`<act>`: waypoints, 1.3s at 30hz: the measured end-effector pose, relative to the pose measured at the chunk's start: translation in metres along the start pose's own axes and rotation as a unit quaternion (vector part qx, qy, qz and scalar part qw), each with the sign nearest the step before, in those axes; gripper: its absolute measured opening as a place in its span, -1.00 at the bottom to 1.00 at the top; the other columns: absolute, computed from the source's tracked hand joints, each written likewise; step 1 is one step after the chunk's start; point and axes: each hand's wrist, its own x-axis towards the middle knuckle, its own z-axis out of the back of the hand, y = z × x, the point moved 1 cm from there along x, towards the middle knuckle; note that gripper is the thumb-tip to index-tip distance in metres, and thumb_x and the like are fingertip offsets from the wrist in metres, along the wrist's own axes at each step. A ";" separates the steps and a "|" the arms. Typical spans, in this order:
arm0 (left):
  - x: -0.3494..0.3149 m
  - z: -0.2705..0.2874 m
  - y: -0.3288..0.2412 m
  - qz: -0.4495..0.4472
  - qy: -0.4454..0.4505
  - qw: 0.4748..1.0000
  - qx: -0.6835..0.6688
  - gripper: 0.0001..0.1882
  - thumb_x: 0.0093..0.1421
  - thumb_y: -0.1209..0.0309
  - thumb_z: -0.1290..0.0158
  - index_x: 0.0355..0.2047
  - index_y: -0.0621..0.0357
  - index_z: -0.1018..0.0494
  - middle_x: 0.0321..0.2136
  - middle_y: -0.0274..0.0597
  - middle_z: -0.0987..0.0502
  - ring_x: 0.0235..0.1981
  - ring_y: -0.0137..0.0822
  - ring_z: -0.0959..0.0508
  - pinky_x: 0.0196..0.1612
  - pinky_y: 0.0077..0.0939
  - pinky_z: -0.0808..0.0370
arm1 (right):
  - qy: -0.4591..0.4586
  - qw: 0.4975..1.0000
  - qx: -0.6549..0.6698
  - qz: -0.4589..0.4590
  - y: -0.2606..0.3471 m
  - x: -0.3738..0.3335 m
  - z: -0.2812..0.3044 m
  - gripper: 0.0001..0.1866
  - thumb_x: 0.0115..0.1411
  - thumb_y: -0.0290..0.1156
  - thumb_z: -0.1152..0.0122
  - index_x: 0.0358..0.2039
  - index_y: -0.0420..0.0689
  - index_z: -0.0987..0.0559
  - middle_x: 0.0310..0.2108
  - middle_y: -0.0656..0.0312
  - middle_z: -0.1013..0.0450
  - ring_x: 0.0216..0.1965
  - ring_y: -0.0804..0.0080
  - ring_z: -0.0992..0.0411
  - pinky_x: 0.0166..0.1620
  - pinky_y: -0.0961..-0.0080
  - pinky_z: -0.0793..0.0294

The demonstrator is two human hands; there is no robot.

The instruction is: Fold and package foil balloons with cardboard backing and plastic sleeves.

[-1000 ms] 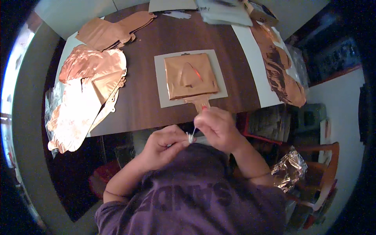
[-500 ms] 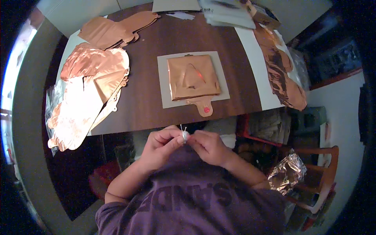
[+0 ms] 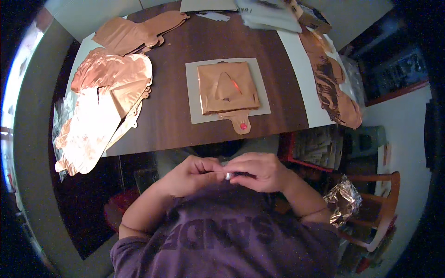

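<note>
Both hands meet in front of my shirt, just below the table's near edge. My left hand (image 3: 197,175) is closed, thumb and forefinger pinched at a small white bundle (image 3: 228,176). My right hand (image 3: 259,171) bends over it from the other side, fingers closed around it. Most of the bundle is hidden by the fingers, and its kind cannot be made out. Beyond them, a folded copper-coloured foil balloon (image 3: 229,85) lies on a white card (image 3: 194,116). Its tab (image 3: 240,124), with a red dot, points toward me.
Flat copper foil balloons lie in a pile (image 3: 106,97) at the left, with another stack (image 3: 139,32) behind. More foil (image 3: 329,78) lies along the right edge. Clear plastic bags (image 3: 269,16) sit at the back. A wooden chair (image 3: 389,199) holding crumpled foil (image 3: 344,201) stands at right.
My hands have come slightly lower, and the right one now covers more of the white bundle. The two thin white ends that stuck up from it no longer show.
</note>
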 end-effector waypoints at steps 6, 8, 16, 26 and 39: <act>0.009 0.005 0.012 0.032 0.051 0.996 -0.067 -0.90 0.09 0.54 -0.12 -0.37 0.26 -0.57 -0.40 -0.35 -0.49 -0.34 -0.54 -0.44 -0.22 -0.67 -0.37 | 0.023 0.997 0.063 -0.034 -0.002 0.002 0.003 -0.79 -0.03 -0.47 -0.31 -0.34 -0.15 -0.53 -0.39 0.18 -0.47 -0.34 0.27 -0.48 -0.26 0.44 -0.47; 0.010 0.005 0.016 0.039 0.047 0.994 -0.091 -0.90 0.06 0.54 -0.14 -0.38 0.26 -0.58 -0.41 -0.33 -0.52 -0.37 -0.53 -0.46 -0.24 -0.67 -0.38 | 0.047 0.995 0.064 -0.062 0.000 0.002 0.003 -0.80 -0.03 -0.47 -0.31 -0.37 -0.16 -0.52 -0.41 0.18 -0.46 -0.35 0.28 -0.47 -0.26 0.45 -0.46; 0.010 0.002 0.017 0.155 0.037 0.978 -0.137 -0.86 0.04 0.50 -0.18 -0.36 0.27 -0.56 -0.50 -0.28 -0.56 -0.49 -0.55 -0.46 -0.42 -0.71 -0.36 | 0.091 0.990 0.088 -0.066 -0.001 -0.008 -0.007 -0.84 0.00 -0.47 -0.28 -0.43 -0.16 -0.46 -0.46 0.20 -0.41 -0.39 0.29 -0.44 -0.30 0.43 -0.42; 0.054 0.052 -0.070 -0.348 -0.188 0.632 0.666 -0.42 -0.12 0.28 -0.20 -0.04 0.11 -0.34 -0.12 -0.05 -0.37 0.00 0.00 -0.32 0.10 -0.13 -0.22 | -0.167 0.968 -0.139 -0.123 -0.056 0.082 0.075 -0.84 0.10 -0.41 -0.16 -0.37 -0.17 -0.40 -0.38 0.08 -0.46 -0.31 0.24 -0.48 -0.24 0.36 -0.46; 0.080 0.073 -0.058 -0.316 -0.067 0.593 0.738 -0.46 -0.17 0.35 -0.12 -0.11 0.27 -0.34 -0.17 0.02 -0.44 -0.14 -0.02 -0.47 -0.06 -0.20 -0.43 | -0.142 0.907 -0.396 -0.008 -0.130 0.109 0.070 -0.80 0.07 -0.37 -0.12 -0.42 -0.17 -0.32 -0.40 0.01 -0.42 -0.29 -0.02 -0.40 -0.18 0.15 -0.38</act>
